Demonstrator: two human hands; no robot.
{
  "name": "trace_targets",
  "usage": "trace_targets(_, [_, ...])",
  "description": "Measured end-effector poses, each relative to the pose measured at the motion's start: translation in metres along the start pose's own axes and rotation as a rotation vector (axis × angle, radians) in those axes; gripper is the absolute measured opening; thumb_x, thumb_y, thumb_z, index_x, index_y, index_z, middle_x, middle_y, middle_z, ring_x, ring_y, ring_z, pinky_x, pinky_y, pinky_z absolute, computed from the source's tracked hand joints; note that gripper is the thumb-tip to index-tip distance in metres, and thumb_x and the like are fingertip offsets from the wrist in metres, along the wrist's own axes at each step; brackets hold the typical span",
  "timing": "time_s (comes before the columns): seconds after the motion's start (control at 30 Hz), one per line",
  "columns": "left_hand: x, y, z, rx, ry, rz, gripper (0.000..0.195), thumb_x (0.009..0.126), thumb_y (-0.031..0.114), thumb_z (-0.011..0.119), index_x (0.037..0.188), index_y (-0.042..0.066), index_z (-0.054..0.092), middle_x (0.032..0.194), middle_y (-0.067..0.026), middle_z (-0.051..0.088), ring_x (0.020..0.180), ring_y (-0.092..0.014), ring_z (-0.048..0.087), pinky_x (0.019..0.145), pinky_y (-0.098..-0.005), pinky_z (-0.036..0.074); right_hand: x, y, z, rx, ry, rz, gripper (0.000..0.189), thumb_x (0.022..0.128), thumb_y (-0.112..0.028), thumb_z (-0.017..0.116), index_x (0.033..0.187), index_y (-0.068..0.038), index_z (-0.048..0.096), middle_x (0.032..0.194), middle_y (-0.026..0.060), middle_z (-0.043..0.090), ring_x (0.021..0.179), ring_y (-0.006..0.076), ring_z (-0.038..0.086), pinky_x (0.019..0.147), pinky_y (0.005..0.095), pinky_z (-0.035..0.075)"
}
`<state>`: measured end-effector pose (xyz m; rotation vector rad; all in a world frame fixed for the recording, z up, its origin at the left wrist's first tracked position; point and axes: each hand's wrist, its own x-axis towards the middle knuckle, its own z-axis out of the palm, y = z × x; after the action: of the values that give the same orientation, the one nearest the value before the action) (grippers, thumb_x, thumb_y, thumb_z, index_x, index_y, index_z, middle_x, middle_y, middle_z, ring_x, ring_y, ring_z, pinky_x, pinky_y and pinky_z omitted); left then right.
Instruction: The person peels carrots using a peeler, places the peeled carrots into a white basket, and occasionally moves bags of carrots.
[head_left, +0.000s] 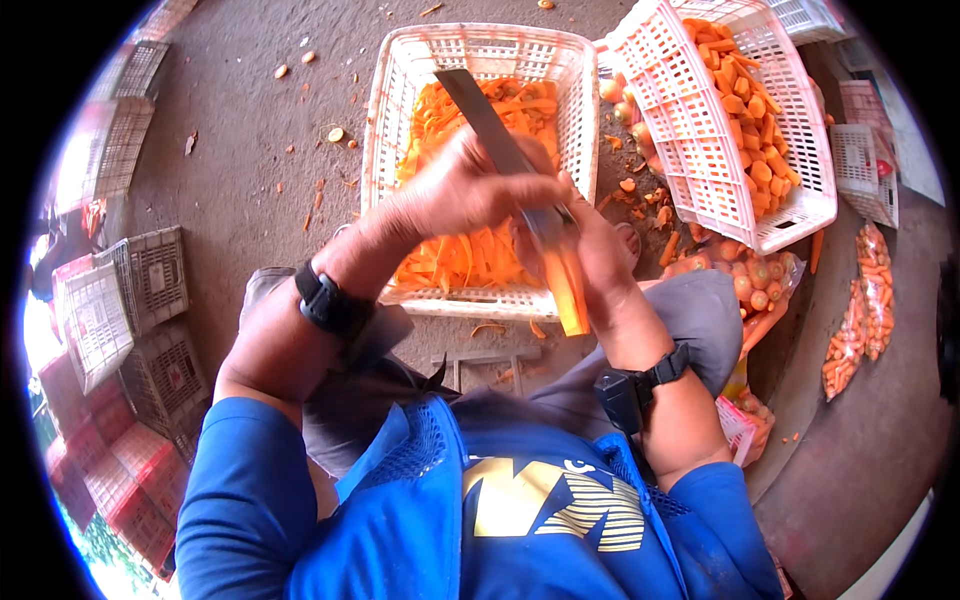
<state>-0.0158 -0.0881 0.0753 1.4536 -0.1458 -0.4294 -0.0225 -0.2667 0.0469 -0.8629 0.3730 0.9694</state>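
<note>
My left hand (465, 187) is wrapped around a long flat dark metal tool (480, 112), apparently a peeler or knife. Its lower end lies against an orange carrot (568, 289), where motion blurs the detail. Gripping that carrot from the side is my right hand (600, 236), its tip pointing down toward my lap. Both hands are over the near part of a white plastic crate (480, 304), which holds a heap of carrot peelings (465, 262). Parts of the fingers are hidden behind the tool and the carrot.
At the right, a tilted white crate (675, 127) holds peeled carrots (754, 142). Bags of carrots (757, 281) lie below it, with more bagged carrots (855, 315) farther right. Stacked crates (154, 277) stand at the left. Scraps (335, 135) dot the floor.
</note>
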Motion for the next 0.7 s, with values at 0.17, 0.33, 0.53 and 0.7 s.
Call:
trace_targets(0.17, [0.017, -0.027, -0.067, 0.193, 0.438, 0.074, 0.015, 0.086, 0.018, 0.068, 0.09, 0.003, 0.069, 0.069, -0.001, 0.067, 0.05, -0.004, 0.052, 0.044, -0.0188, 0.04, 0.001, 0.0, -0.005, 0.101, -0.213, 0.027, 0.048, 0.098, -0.051, 0.036, 0.113, -0.009, 0.054, 0.082, 0.0068, 0.057, 0.062, 0.0162, 0.055, 0.052, 0.0276, 0.046])
trace_targets(0.33, [0.005, -0.008, -0.052, 0.188, 0.433, 0.108, 0.016, 0.09, 0.019, 0.066, 0.092, 0.004, 0.069, 0.07, -0.0017, 0.065, 0.053, -0.003, 0.051, 0.045, -0.0176, 0.037, 0.005, -0.002, -0.003, 0.167, -0.144, -0.058, 0.046, 0.097, -0.05, 0.04, 0.112, -0.009, 0.055, 0.083, 0.0072, 0.058, 0.06, 0.0165, 0.054, 0.051, 0.0252, 0.044])
trace_targets(0.53, [0.0, 0.003, -0.014, 0.134, 0.172, 0.062, 0.018, 0.09, 0.022, 0.066, 0.091, 0.003, 0.066, 0.069, -0.0008, 0.064, 0.054, -0.003, 0.054, 0.047, -0.0168, 0.041, 0.004, -0.009, -0.006, 0.053, -0.089, -0.087, 0.042, 0.096, -0.047, 0.044, 0.111, -0.009, 0.055, 0.086, 0.0044, 0.059, 0.073, 0.0139, 0.057, 0.06, 0.026, 0.047])
trace_targets(0.7, [-0.005, 0.003, -0.014, 0.06, 0.241, 0.038, 0.02, 0.09, 0.024, 0.065, 0.088, 0.004, 0.065, 0.069, -0.0016, 0.064, 0.053, -0.004, 0.052, 0.046, -0.0171, 0.039, 0.004, -0.014, -0.005, 0.003, -0.016, -0.165, 0.041, 0.096, -0.046, 0.045, 0.109, -0.009, 0.055, 0.081, 0.0038, 0.058, 0.068, 0.0147, 0.057, 0.062, 0.027, 0.047])
